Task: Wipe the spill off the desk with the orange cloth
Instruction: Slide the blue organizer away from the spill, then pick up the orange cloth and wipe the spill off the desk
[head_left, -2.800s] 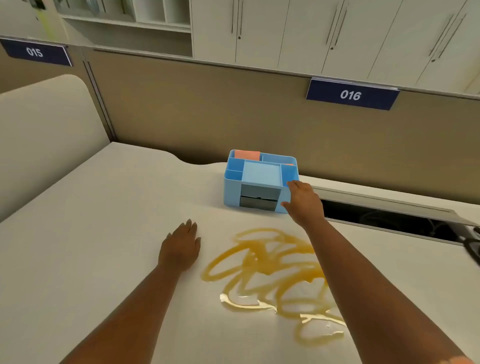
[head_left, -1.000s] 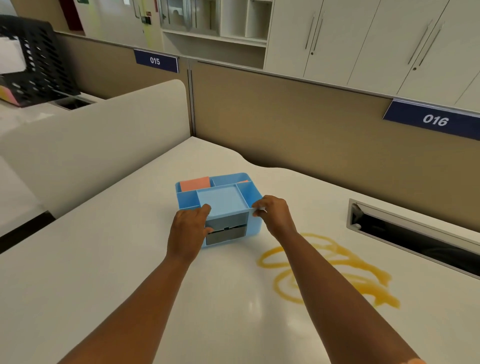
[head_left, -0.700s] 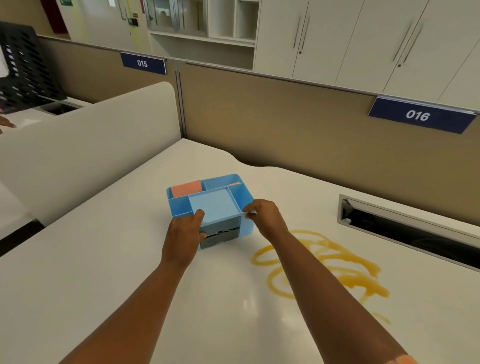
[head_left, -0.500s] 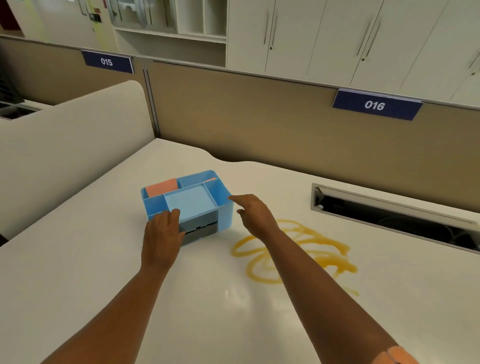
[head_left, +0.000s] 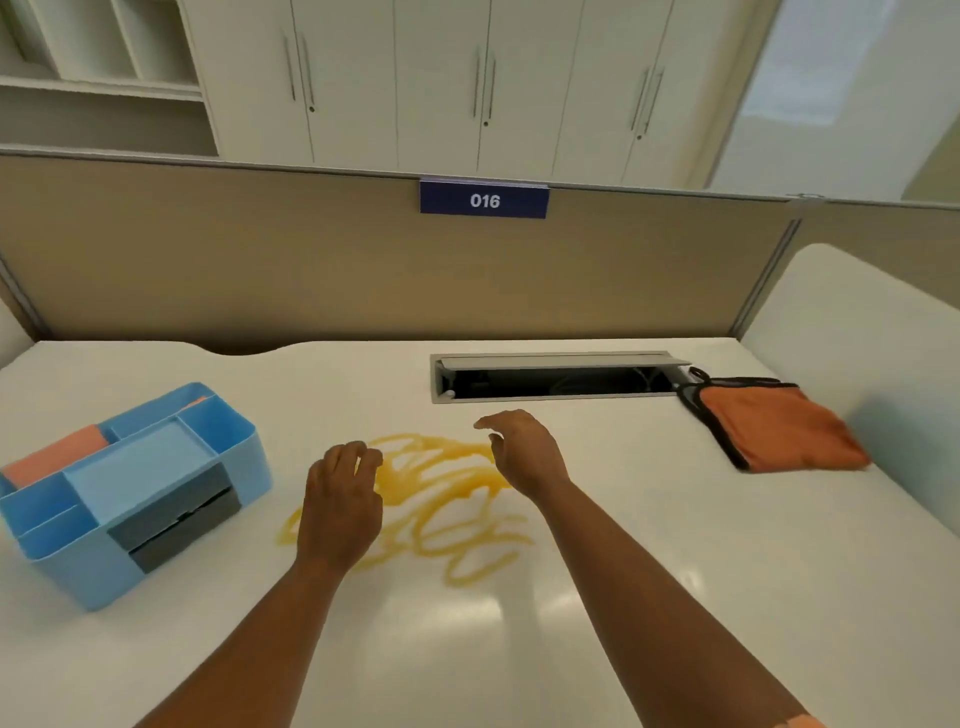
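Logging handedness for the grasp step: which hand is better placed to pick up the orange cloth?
Right. The orange cloth lies on the desk's far right, and the right hand is empty, open and nearer to it. The left hand, also empty, would have to cross over the yellow spill.

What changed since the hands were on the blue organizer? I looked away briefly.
Both hands let go: the left hand and right hand now hover empty over the spill. The blue organizer sits left of the spill. The orange cloth is untouched; the spill is unwiped.
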